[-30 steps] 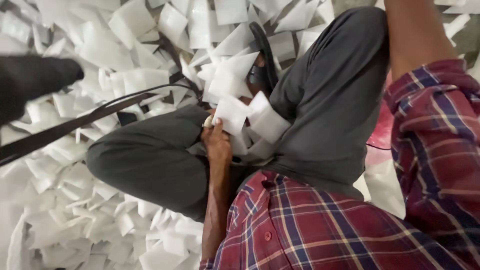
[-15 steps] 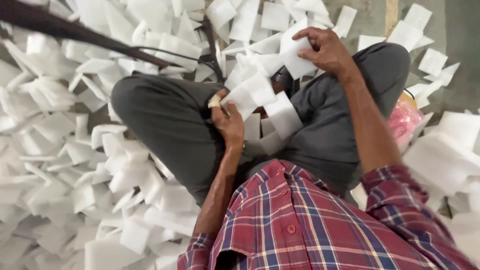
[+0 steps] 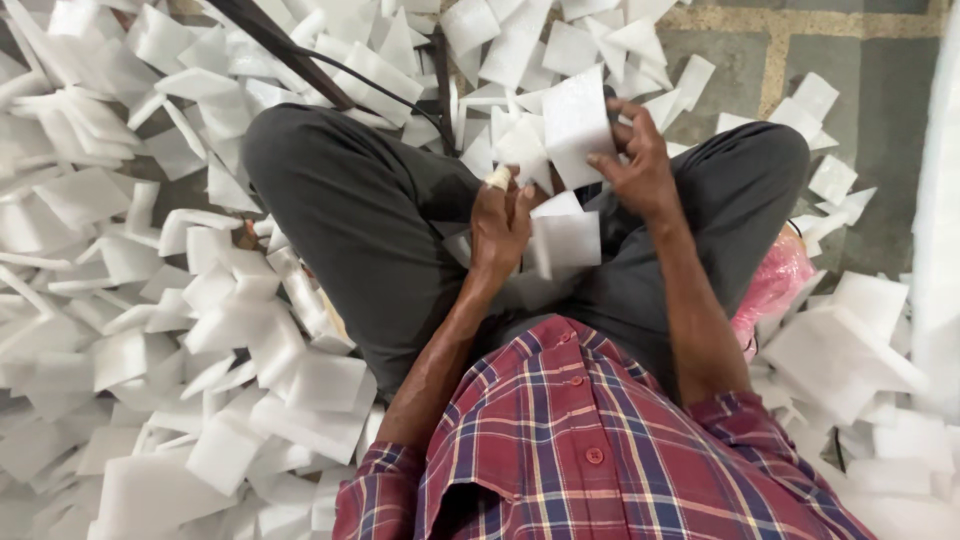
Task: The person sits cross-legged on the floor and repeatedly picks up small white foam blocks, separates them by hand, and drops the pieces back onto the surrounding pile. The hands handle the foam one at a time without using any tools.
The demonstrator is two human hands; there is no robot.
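Floor here is grey stone tile [image 3: 800,70] with yellowish seams, and most of it is buried under a huge litter of white foam sheet pieces [image 3: 200,330], so from my feed it's basically white everywhere.

The person sits cross-legged in dark grey trousers [image 3: 360,220], and the work happens right over the lap. The right hand [image 3: 640,165] is raised a bit, fingers curled around the edge of a flat white rectangular foam sheet [image 3: 577,120], thumb pinching it from the near side. The left hand [image 3: 500,225] sits just beside it, lower, closed in a pinch on a small stack of similar white foam squares [image 3: 565,235] that hangs over the lap; there's a pale wrap or tape on one fingertip. The two hands are near each other but not touching as far as I can see.

Around that: a dark metal bar [image 3: 285,50] with a thin black cable [image 3: 385,90] runs diagonally from the top left toward the knees, right behind the raised sheet. A pink plastic bag [image 3: 775,285] is wedged against the right thigh. Bigger thick white foam blocks [image 3: 850,345] pile up on the right side. The red-and-blue plaid shirt [image 3: 600,450] fills the bottom of the view and hides whatever's under it.
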